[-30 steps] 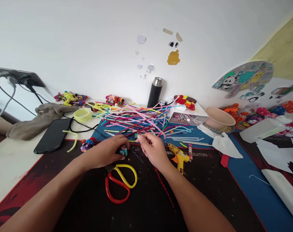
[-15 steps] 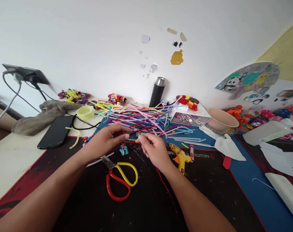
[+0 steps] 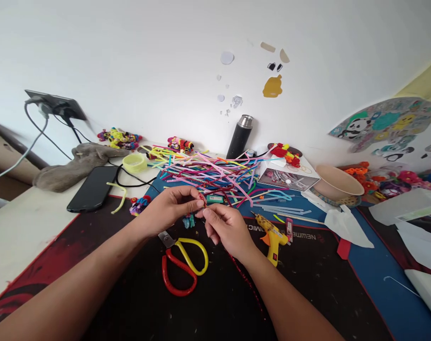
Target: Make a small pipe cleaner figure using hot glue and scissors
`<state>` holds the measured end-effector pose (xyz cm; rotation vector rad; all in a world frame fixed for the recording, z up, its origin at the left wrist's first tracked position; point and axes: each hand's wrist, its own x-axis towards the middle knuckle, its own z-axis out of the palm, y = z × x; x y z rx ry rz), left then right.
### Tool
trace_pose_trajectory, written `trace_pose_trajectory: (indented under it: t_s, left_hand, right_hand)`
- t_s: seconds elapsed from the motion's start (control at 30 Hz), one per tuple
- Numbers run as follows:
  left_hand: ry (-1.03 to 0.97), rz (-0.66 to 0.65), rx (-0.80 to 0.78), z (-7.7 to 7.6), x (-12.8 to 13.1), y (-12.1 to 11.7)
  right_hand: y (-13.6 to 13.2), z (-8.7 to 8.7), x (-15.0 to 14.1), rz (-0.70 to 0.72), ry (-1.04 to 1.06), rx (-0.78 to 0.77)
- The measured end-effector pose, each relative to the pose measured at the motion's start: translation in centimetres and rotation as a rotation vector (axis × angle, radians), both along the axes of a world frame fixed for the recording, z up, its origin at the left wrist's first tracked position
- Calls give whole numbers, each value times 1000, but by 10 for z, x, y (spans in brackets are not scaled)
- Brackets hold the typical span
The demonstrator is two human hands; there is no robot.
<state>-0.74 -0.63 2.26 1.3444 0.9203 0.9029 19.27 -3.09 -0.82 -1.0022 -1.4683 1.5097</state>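
In the head view, a red glittery stem slants across the black mat, its long axis running from the fingertips at upper left down to a free end at lower right, toward the person; the right hand hides part of its length. The left hand pinches its upper part between thumb and finger, and the right hand grips it just beside, the fingertips nearly meeting. One second ago the left hand was at a small blue figure; now that lies on the mat behind the hands, and the left hand has joined the right on the stem. Counted: one pair of scissors, one yellow glue gun, one phone, one flask and one bowl; the piled colored stems overlap too much to count.
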Motion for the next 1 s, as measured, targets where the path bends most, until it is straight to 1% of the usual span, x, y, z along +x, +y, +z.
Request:
trace_pose_trajectory:
  t_s: [0.1,0.17,0.27,0.4,0.63,0.73,0.8,0.87,0.93,1.0]
  left_hand:
    - [25,126,17,2,-1,1]
    - [38,170,25,3,-2,1]
    - [26,157,24,4,-2,0]
    - [-8,129,12,1,-1,0]
    - [-25,78,-12,-14,-5,5]
    - [-35,134,-42,-18,-9,8]
    - [-75,197,-41,-17,-10,9]
    - [-109,243,-47,-13,-11,8]
    - [-127,241,-66,-9,-12,7]
    - [-131,206,-90,-6,-11,5]
  right_hand:
    - [0,0,-1,-24,8,-7]
    - [0,-1,-2,-49,-2,1]
    - [0,-2,-1,-70,-26,16]
    - [0,-4,-1,-63,-41,23]
    - [-1,-13,2,-60,-44,27]
    - [-1,-15,1,-49,-30,35]
    - [-2,-11,0,-80,-27,27]
    - [-5,-3,3,-142,-49,28]
    - [-11,8,10,-203,-104,44]
    - [-20,19,23,-257,-190,79]
